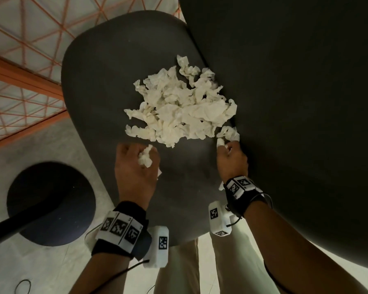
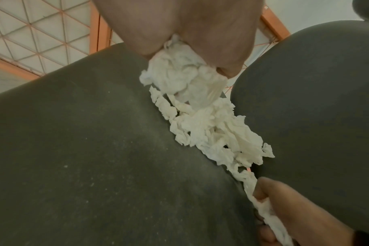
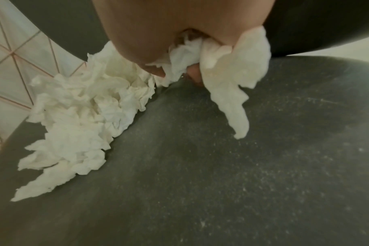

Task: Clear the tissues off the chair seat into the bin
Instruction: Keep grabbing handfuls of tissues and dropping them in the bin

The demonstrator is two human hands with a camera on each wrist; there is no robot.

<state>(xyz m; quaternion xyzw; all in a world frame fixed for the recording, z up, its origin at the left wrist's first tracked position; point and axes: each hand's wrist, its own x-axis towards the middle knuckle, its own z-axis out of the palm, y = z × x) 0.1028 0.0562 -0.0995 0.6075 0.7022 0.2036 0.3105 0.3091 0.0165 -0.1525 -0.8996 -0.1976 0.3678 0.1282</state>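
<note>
**A:** What have I got in front of me, biggest thing first?

**B:** The dark chair seat (image 1: 106, 85), its backrest (image 1: 295, 102) to the right. A heap of crumpled tissues (image 1: 179, 107) lies mid-seat, running up against the backrest. A round dark shape (image 1: 49, 202) sits on the floor to the left; I can't tell whether it is the bin.

**A:** And my hands?

**B:** Both are at the near edge of the heap, backs up. My left hand (image 1: 135, 168) is curled round a small wad (image 1: 146, 157). My right hand (image 1: 232, 160) pinches a strand (image 1: 227, 134) that trails from the heap's right end, by the backrest.

**A:** How should I finish this grab?

**B:** I'd rake both hands inward and bunch the heap between them, squeezing firmly so loose scraps don't drop off, then lift it all together.
</note>
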